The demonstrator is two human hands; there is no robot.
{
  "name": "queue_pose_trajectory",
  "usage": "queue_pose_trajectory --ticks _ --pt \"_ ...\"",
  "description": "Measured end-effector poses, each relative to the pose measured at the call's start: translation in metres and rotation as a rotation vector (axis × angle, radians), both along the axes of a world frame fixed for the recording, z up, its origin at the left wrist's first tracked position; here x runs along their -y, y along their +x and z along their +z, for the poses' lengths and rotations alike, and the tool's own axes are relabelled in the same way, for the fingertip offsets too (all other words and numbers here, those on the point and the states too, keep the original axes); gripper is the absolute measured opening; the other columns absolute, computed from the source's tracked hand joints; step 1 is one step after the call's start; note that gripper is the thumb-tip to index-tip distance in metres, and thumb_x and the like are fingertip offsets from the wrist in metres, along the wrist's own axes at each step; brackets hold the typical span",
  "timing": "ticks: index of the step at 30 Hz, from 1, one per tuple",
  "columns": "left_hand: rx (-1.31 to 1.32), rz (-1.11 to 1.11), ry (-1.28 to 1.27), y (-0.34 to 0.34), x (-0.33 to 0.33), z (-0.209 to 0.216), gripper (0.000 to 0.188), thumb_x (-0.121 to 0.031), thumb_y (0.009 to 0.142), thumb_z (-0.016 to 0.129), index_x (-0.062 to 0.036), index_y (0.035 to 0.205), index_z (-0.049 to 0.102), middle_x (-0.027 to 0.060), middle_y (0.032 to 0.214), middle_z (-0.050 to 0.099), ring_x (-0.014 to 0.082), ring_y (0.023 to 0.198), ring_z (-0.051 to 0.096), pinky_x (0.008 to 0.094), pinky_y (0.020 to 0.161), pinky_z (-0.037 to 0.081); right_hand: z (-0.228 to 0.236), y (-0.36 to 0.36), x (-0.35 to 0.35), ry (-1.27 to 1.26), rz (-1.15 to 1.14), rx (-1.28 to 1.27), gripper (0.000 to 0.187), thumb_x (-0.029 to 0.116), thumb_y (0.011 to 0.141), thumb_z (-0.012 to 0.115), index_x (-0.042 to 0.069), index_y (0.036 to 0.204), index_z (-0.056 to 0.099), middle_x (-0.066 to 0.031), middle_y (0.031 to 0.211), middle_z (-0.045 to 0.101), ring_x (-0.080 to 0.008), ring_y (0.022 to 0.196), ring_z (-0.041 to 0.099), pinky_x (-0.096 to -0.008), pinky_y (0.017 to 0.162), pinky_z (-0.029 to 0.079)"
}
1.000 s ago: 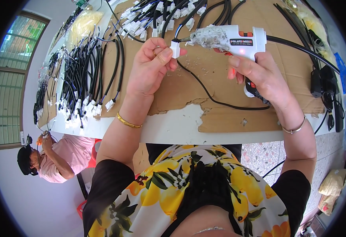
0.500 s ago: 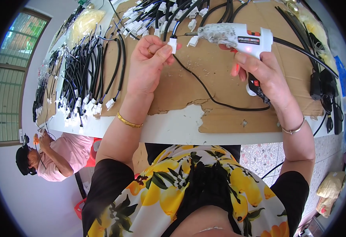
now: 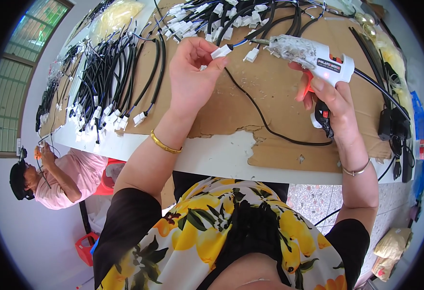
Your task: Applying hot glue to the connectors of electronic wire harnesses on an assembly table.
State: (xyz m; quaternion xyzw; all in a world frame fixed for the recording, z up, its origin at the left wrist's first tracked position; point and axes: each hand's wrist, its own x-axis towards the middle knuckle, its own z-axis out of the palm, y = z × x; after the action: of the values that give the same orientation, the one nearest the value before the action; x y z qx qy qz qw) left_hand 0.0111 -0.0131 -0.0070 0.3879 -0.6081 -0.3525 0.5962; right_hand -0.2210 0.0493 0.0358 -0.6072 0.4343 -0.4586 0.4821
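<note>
The white plug sits in the left hand, which pinches it near the fingertips, thumb against forefinger, above the table. It looks light and hard, probably plastic and a little slick, while the thin blue and white wires at its black end seem bendy and easy to strain, so the sides of the hard body are the best place to hold. The right hand is wrapped around the handle of a white glue gun, fingers by the red trigger; whether they squeeze it, I cannot tell. The nozzle points at the wires, apart from the plug, and is likely hot, so fingers should keep clear. Beneath, a black cable curves over torn cardboard and could snag. The gun's cord leads off to the right, near a black power adapter. A bundle of black cables lies to the left, and a pile of white plugs crowds the space just beyond the hands. Farther left, a co-worker in pink holds something small.
</note>
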Motion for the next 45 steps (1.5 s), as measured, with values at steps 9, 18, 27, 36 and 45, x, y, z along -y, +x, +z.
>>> queue_pose_trajectory --ticks 9,18,27,36,45 --pt "0.196 0.183 -0.325 -0.0018 0.0023 -0.0024 0.027 0.005 0.065 0.069 -0.0041 0.083 0.051 0.0033 0.079 0.057 0.0130 0.068 0.053 0.0243 0.061 0.045 -0.0001 -0.0014 -0.0010 -0.021 0.012 0.018 0.051 0.035 0.078 0.050 -0.004 0.110 0.054 -0.0071 0.074 0.060 -0.0090 0.056 0.048 -0.0207 0.050 0.038" --pt "0.382 0.283 -0.701 -0.0054 -0.0004 0.0025 0.027 0.006 0.064 0.068 -0.0059 0.080 0.051 0.0066 0.084 0.061 0.0202 0.075 0.056 0.0272 0.063 0.046 0.0009 0.0004 -0.0031 -0.052 0.037 -0.011 0.047 0.034 0.081 0.048 -0.004 0.108 0.057 -0.0057 0.071 0.059 -0.0092 0.057 0.047 -0.0218 0.053 0.038" --pt "0.346 0.303 -0.784 -0.0063 0.0007 -0.0002 0.029 0.005 0.063 0.071 -0.0071 0.079 0.051 0.0058 0.083 0.063 0.0204 0.075 0.055 0.0281 0.065 0.044 -0.0020 -0.0009 -0.0049 -0.077 0.078 0.031 0.041 0.029 0.083 0.049 -0.003 0.107 0.058 -0.0045 0.070 0.058 -0.0097 0.059 0.047 -0.0232 0.056 0.038" --pt "0.395 0.297 -0.806 -0.0070 -0.0008 0.0019 0.029 0.004 0.062 0.071 -0.0071 0.079 0.051 0.0057 0.083 0.063 0.0201 0.074 0.055 0.0282 0.065 0.044 -0.0018 0.0018 -0.0063 -0.039 0.045 -0.015 0.035 0.026 0.083 0.050 -0.001 0.103 0.061 -0.0036 0.069 0.057 -0.0095 0.060 0.048 -0.0229 0.057 0.039" --pt "0.424 0.303 -0.813 -0.0076 -0.0016 0.0028 0.027 0.005 0.063 0.071 -0.0063 0.078 0.051 0.0058 0.080 0.062 0.0204 0.071 0.054 0.0289 0.064 0.043 -0.0010 0.0032 -0.0077 -0.046 0.029 -0.033 0.030 0.030 0.084 0.054 0.001 0.077 0.060 -0.0043 0.067 0.059 -0.0095 0.061 0.051 -0.0234 0.057 0.041"
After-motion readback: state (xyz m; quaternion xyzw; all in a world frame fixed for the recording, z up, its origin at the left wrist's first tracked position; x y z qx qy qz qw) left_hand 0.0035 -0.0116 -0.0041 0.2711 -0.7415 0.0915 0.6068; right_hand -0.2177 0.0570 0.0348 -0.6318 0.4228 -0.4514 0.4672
